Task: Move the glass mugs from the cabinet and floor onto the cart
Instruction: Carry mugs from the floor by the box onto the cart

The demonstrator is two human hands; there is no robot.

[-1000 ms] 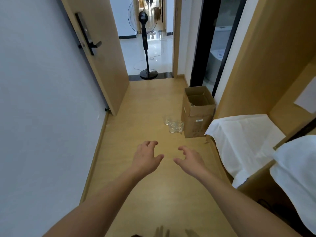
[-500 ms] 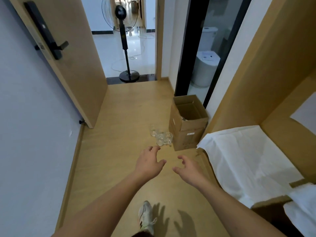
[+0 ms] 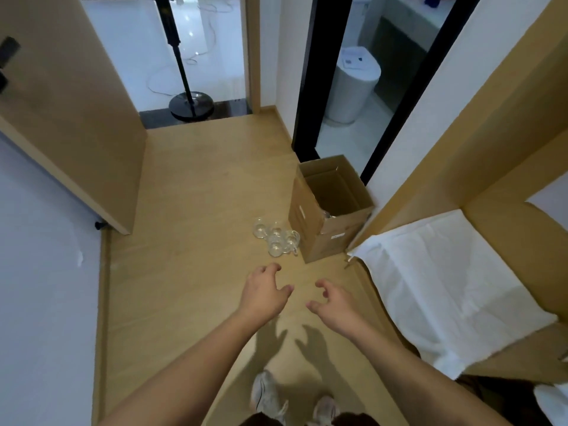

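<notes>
Several clear glass mugs [image 3: 276,237] stand in a tight cluster on the wooden floor, just left of an open cardboard box [image 3: 330,207]. My left hand [image 3: 265,292] hovers below the cluster with its fingers spread, holding nothing. A little to its right, my right hand [image 3: 333,301] is also empty, fingers curled apart. Both hands are short of the mugs and touch none of them. The cart is not in view.
A wooden cabinet [image 3: 491,133] rises on the right, its low shelf covered by a white cloth [image 3: 445,287]. An open wooden door [image 3: 70,112] stands at the left, a fan's round base [image 3: 191,106] in the doorway beyond, a white bin [image 3: 353,87] past the dark frame. My shoes [image 3: 267,395] show at the bottom.
I have walked forward and tilted my view down. The mugs and box are now closer to my hands, and both my shoes have come into view.
</notes>
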